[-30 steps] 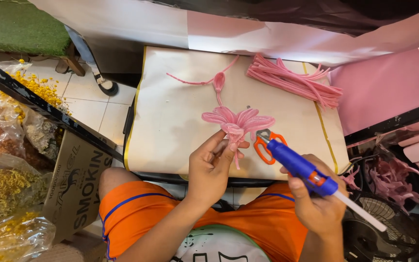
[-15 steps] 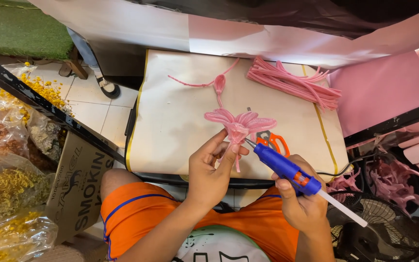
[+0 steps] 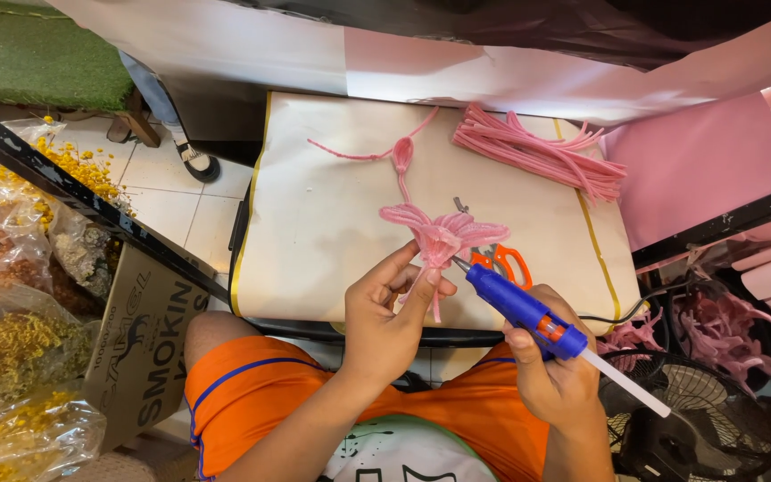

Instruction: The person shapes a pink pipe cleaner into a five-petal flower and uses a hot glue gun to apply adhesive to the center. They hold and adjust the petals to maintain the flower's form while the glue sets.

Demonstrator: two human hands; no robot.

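My left hand pinches the stem of a pink pipe-cleaner flower just above the front edge of a cream-covered table. My right hand grips a blue glue gun with a white glue stick sticking out behind; its nozzle touches the base of the flower's petals. Orange-handled scissors lie on the table right behind the gun. A pink bud on thin stems lies farther back.
A bundle of pink pipe cleaners lies at the table's back right. Pink paper sheets and more pink flowers fill the right side, with a black fan below. A cardboard box and bags of yellow dried flowers stand at left.
My right hand has brought the glue gun up and left until its nozzle meets the flower base. My left hand has kept hold of the flower, turning it slightly.
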